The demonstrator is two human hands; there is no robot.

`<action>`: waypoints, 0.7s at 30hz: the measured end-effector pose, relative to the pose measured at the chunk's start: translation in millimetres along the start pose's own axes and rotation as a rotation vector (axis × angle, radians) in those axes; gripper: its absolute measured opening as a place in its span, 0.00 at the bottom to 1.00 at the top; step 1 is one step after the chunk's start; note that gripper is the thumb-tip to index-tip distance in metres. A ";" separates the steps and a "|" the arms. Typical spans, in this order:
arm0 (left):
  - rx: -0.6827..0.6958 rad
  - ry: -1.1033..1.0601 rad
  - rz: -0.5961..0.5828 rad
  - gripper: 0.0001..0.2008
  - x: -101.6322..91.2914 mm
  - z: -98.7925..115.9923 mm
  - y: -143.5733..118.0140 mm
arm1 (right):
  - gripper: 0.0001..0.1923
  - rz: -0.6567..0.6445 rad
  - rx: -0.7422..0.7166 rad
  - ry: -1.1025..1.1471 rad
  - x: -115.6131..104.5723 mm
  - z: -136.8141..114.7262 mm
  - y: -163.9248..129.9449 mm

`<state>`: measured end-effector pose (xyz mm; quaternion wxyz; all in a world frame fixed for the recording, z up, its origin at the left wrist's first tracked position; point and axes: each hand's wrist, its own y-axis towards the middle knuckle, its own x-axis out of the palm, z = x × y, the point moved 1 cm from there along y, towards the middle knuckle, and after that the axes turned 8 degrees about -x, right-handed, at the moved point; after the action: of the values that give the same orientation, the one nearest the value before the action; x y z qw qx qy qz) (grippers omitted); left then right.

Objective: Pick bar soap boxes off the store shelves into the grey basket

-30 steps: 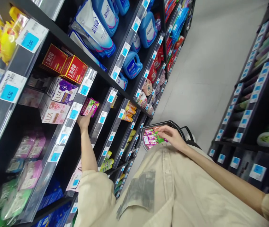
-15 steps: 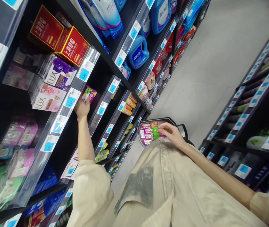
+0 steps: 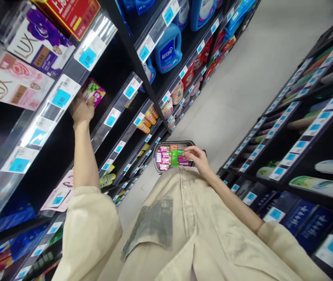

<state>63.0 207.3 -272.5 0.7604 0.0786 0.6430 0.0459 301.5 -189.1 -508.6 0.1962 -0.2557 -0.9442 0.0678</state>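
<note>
My left hand (image 3: 82,109) reaches into the dark shelf on the left, its fingers and thumb closed around a purple-and-green soap packet (image 3: 95,93). The far side of that packet and most of the fingertips are hidden. Over the right part of a shopping basket (image 3: 155,156), in front of my body, hovers my right hand (image 3: 198,159). Its fingers are loosely bent and apart, with nothing visible between them. Purple packets (image 3: 164,157) and bright green packets (image 3: 176,157) lie in the basket; whether the fingertips touch them I cannot tell.
Boxes of LUX soap (image 3: 16,82) and a red soap box (image 3: 77,17) sit on the shelf above my left hand. Blue detergent bottles (image 3: 168,50) stand farther along. Another shelf (image 3: 286,156) runs along the right, across the grey floor aisle (image 3: 242,78).
The view has shifted closer to the left shelf, so the soap boxes appear larger. My left hand still grips the packet inside the shelf. My right hand stays over the basket.
</note>
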 end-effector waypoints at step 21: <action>-0.208 -0.333 -1.178 0.15 301.1 -56.2 -442.1 | 0.23 0.293 0.653 -0.575 -93.5 84.5 -42.6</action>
<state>44.6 -172.6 -652.8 0.7517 -0.3579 0.4434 -0.3319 321.9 -275.8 -607.4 -0.0151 -0.2822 -0.8433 0.4571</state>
